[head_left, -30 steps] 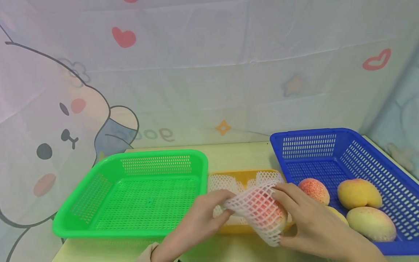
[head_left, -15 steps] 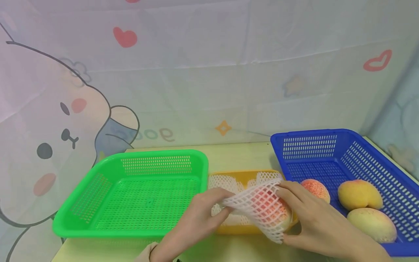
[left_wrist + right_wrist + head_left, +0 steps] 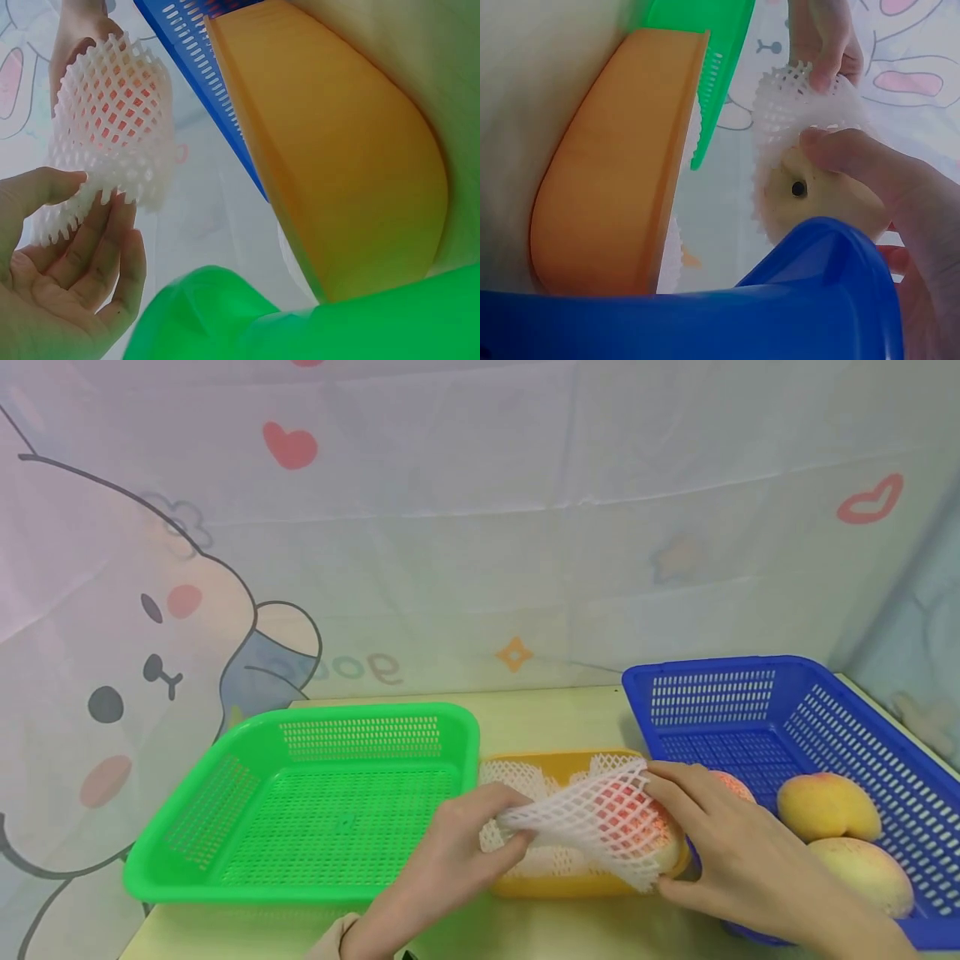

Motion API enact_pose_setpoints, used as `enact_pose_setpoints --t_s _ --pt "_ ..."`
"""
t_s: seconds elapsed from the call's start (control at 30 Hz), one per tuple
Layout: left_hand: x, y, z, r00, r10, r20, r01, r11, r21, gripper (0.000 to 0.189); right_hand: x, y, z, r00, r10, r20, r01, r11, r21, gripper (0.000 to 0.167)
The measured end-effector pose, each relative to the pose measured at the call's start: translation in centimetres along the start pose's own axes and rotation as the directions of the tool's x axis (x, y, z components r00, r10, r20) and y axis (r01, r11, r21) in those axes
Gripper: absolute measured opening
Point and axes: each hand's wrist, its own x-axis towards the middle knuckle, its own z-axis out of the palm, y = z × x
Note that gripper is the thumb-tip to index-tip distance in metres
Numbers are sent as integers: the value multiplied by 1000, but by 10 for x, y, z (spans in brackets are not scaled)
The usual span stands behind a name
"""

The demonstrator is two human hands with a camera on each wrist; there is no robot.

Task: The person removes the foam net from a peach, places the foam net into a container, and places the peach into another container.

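Note:
Above the yellow basket (image 3: pixel 558 885), a pink-and-yellow peach (image 3: pixel 670 853) sits partly inside a white foam net sleeve (image 3: pixel 558 823). My left hand (image 3: pixel 463 845) pinches the gathered left end of the sleeve between thumb and fingers. My right hand (image 3: pixel 738 847) grips the peach from the right, its thumb near the sleeve's open edge. In the right wrist view, the bare end of the peach (image 3: pixel 780 191) shows a dark stem spot, and the sleeve (image 3: pixel 772 112) covers the far part. The left wrist view shows the mesh (image 3: pixel 112 112) stretched over the fruit's reddish side.
More white foam nets (image 3: pixel 513 774) lie in the yellow basket. A green basket (image 3: pixel 300 893) with a bare bottom stands at left. On the right, a blue basket (image 3: pixel 708 697) holds a yellow peach (image 3: pixel 828 807), a pale peach (image 3: pixel 866 872) and a reddish peach (image 3: pixel 733 785) partly hidden by my right hand.
My right hand and the peach have shifted a little to the right and slightly up. The sleeve is drawn out longer between the hands. My left hand stays nearly in place, still pinching the sleeve.

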Motion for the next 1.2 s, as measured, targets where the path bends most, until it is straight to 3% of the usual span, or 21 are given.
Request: enact_pose_setpoints --t_s 0.17,0.3,0.4,0.57,0.83,1.03,1.2 --pt "1 1 -1 999 -36 -21 35 999 -14 17 1 3 -4 1000 12 19 -11 1000 -11 90" --pt "2 3 -2 996 -84 -23 83 996 -41 20 0 6 -7 999 22 33 -21 1000 -18 84" --pt "3 3 -2 996 -84 -35 83 995 -48 22 -1 9 -9 999 24 32 -23 999 -24 77" --pt "4 3 -2 997 -55 -61 52 998 -47 25 -1 10 -13 997 51 64 -48 998 -44 88" --pt "5 3 -1 995 -91 -27 91 995 -29 25 0 15 -18 989 100 112 -92 993 -75 86" --pt "3 -1 2 999 -26 -39 27 1000 5 30 0 19 -20 985 144 91 -132 983 -129 87" --pt "2 -2 6 998 34 -58 -27 992 123 37 -2 25 -23 979 190 73 -179 975 -129 86"
